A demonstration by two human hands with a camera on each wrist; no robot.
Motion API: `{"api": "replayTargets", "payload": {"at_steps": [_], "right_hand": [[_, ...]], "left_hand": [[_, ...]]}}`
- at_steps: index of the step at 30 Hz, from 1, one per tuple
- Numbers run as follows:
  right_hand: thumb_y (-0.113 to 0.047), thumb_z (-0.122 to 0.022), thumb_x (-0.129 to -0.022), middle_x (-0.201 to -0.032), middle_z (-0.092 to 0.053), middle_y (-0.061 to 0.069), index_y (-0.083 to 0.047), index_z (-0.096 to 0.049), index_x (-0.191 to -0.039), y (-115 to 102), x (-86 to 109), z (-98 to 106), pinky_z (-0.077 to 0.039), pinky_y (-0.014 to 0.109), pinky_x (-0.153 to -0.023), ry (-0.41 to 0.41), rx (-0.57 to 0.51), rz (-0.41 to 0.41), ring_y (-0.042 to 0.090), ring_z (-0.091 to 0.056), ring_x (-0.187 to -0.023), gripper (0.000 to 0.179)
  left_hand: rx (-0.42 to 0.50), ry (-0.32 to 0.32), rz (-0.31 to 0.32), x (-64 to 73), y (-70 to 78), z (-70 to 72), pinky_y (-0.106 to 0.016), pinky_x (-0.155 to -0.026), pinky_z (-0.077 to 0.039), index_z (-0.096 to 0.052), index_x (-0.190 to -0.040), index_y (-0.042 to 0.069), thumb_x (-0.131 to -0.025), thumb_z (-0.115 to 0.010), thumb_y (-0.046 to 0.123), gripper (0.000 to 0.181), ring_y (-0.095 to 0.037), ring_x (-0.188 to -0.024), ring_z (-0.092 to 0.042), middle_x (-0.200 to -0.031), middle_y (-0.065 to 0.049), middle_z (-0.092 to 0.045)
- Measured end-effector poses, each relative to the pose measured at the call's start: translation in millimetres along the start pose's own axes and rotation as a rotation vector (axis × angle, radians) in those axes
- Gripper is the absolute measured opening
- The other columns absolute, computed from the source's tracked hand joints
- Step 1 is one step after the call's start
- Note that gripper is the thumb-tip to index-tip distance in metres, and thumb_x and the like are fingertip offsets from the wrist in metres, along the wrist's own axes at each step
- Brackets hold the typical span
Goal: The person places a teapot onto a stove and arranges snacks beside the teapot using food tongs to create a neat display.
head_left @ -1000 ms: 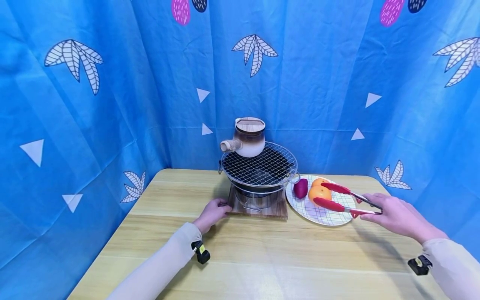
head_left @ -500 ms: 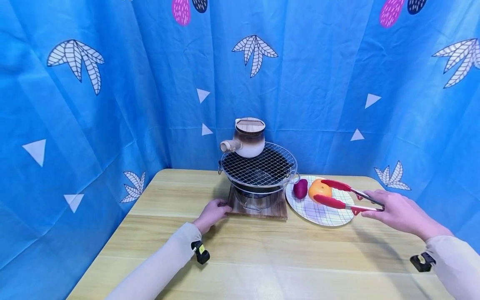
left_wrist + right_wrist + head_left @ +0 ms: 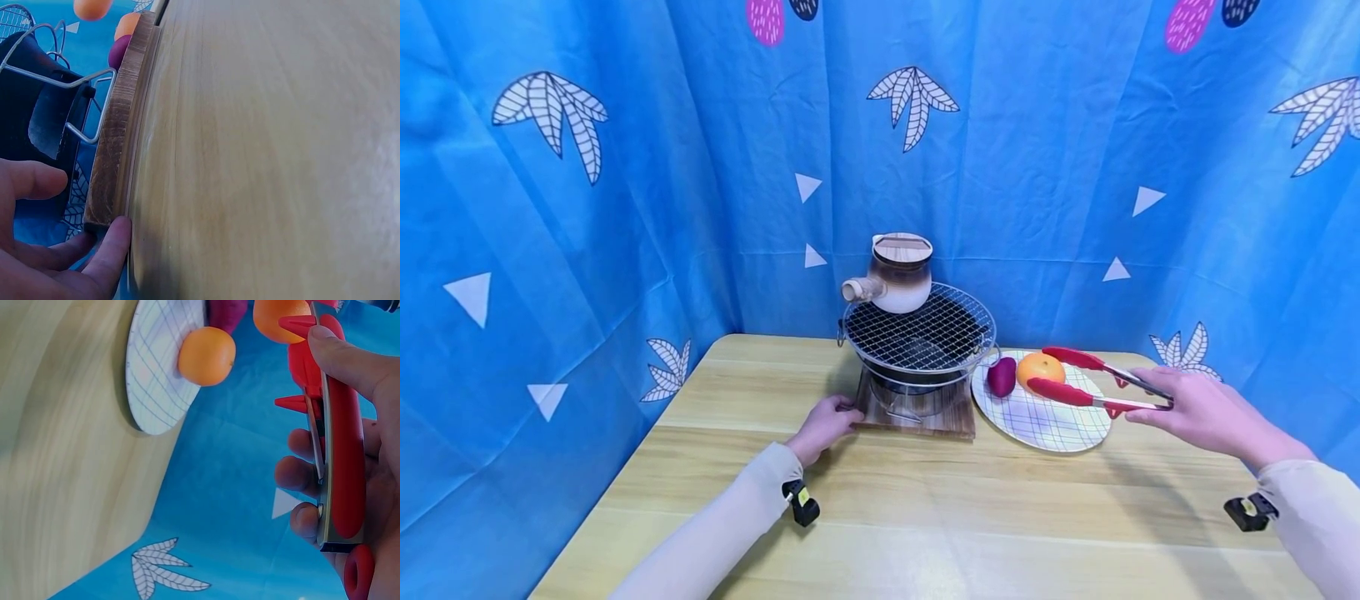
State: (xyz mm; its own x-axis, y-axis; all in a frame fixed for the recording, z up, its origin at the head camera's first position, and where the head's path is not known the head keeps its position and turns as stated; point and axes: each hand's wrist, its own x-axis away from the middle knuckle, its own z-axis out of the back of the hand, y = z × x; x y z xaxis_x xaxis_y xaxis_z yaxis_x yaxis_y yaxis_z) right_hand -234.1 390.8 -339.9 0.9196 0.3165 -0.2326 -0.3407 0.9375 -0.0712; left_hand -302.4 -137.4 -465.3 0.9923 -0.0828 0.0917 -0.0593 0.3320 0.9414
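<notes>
My right hand (image 3: 1210, 417) grips red-tipped tongs (image 3: 344, 437), which hold an orange (image 3: 278, 320) raised over the plate. A second orange (image 3: 206, 356) lies on the white checked plate (image 3: 1052, 433); in the head view the lifted one covers it. Beside them on the plate is a dark purple, rounded fruit or vegetable (image 3: 1002, 377). At the near left corner of a wooden base board (image 3: 917, 423), my left hand (image 3: 826, 429) holds the edge, fingertips (image 3: 115, 234) against the corner and thumb above. On that board stands a round grill with a wire rack (image 3: 925, 342).
A brown-and-cream clay pot (image 3: 902, 287) with a wooden lid and side handle sits at the back of the rack. Pale wooden table (image 3: 887, 508) extends in front of the board and plate. Blue patterned curtains (image 3: 1037, 167) enclose the table at the back and sides.
The tongs have risen slightly with the orange between their tips, so it came to cover the other orange in the head view. My left hand has stayed at the board's corner.
</notes>
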Motion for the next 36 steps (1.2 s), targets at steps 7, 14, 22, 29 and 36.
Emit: {"api": "replayTargets", "payload": {"at_steps": [7, 14, 22, 29, 36], "right_hand": [[-0.067, -0.07, -0.081, -0.137, -0.053, 0.037, 0.0, -0.055, -0.141, -3.6, -6.4, 13.0, -0.057, 0.064, -0.079, -0.054, -0.003, -0.042, 0.058, -0.053, -0.12, 0.091], [-0.069, -0.069, -0.081, -0.142, -0.048, 0.037, -0.001, -0.053, -0.143, -5.1, -13.3, 25.1, -0.058, 0.038, -0.06, -0.059, -0.005, -0.065, 0.06, -0.046, -0.126, 0.094], [-0.07, -0.07, -0.08, -0.141, -0.048, 0.038, -0.001, -0.052, -0.144, -7.0, -22.2, 32.6, -0.061, 0.049, -0.065, -0.068, -0.008, -0.076, 0.061, -0.046, -0.125, 0.096], [-0.072, -0.068, -0.079, -0.139, -0.05, 0.038, -0.002, -0.05, -0.146, -10.8, -27.8, 37.7, -0.057, 0.066, -0.076, -0.077, -0.008, -0.079, 0.058, -0.05, -0.12, 0.098], [-0.073, -0.066, -0.08, -0.139, -0.05, 0.038, -0.003, -0.049, -0.147, -14.2, -32.7, 41.7, -0.051, 0.073, -0.083, -0.077, -0.009, -0.079, 0.056, -0.053, -0.118, 0.099]], "left_hand": [[-0.005, 0.006, 0.008, -1.9, -1.0, -0.2, -0.04, -0.089, -0.06, -0.054, -0.13, -0.011, -0.089, -0.068, 0.013, 0.05, -0.029, -0.096, -0.071, -0.126, -0.027, -0.062], [-0.014, -0.004, 0.027, -0.4, 0.4, 1.0, -0.041, -0.091, -0.059, -0.051, -0.135, -0.01, -0.09, -0.068, 0.015, 0.054, -0.029, -0.099, -0.07, -0.13, -0.027, -0.06], [-0.024, -0.006, 0.033, 0.7, 2.3, 0.9, -0.042, -0.093, -0.058, -0.051, -0.135, -0.009, -0.091, -0.067, 0.015, 0.053, -0.028, -0.099, -0.07, -0.129, -0.025, -0.061], [-0.021, -0.003, 0.023, 0.4, 1.6, 1.0, -0.042, -0.093, -0.058, -0.05, -0.135, -0.01, -0.091, -0.067, 0.015, 0.053, -0.029, -0.099, -0.07, -0.13, -0.027, -0.061], [-0.039, 0.002, 0.018, 0.7, 1.9, 0.6, -0.043, -0.093, -0.058, -0.05, -0.136, -0.01, -0.091, -0.067, 0.016, 0.054, -0.029, -0.097, -0.07, -0.129, -0.027, -0.061]]}}
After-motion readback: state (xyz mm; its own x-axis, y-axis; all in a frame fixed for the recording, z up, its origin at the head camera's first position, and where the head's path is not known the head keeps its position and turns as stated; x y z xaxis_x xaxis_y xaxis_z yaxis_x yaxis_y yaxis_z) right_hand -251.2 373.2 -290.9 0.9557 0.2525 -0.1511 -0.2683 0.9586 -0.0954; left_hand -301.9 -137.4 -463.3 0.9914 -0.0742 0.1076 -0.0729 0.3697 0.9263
